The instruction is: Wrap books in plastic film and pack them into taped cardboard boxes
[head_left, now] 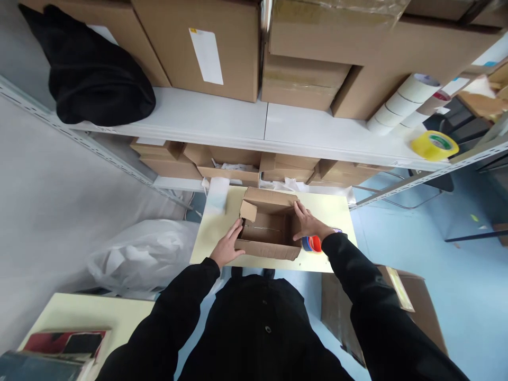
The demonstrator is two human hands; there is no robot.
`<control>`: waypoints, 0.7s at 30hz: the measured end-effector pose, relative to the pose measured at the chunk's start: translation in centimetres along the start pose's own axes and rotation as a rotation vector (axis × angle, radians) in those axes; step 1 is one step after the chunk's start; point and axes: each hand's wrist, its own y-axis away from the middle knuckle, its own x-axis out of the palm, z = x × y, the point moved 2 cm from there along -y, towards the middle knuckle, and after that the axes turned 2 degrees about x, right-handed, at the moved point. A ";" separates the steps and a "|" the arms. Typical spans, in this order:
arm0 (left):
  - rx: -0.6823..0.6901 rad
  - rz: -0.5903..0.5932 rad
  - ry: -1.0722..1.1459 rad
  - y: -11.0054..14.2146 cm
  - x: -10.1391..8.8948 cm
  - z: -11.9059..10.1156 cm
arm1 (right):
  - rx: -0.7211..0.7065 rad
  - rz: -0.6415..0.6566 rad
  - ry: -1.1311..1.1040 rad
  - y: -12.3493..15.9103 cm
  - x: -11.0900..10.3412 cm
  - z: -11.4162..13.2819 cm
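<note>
An open cardboard box [268,249] rests on the pale yellow table [214,233], its flaps folded outward and its visible inside bare. My left hand [228,247] grips the left end, with the thumb along the front edge and the fingers by a small raised flap [248,211]. At the right end, my right hand [308,223] holds the box wall, its fingers over the rim. Partly under my right wrist lie red and blue tape rolls [315,244].
A shelf [222,116] behind the table carries large cartons [206,47], a black cloth item [99,79], stacked white tape rolls [402,103] and a yellow tape roll [434,145]. A plastic bag [143,256] lies left; a large carton [337,312] stands on the floor right.
</note>
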 end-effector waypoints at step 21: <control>-0.172 -0.231 -0.191 -4.0 -2.4 -4.2 | 0.023 -0.175 -0.112 -0.9 2.0 -1.5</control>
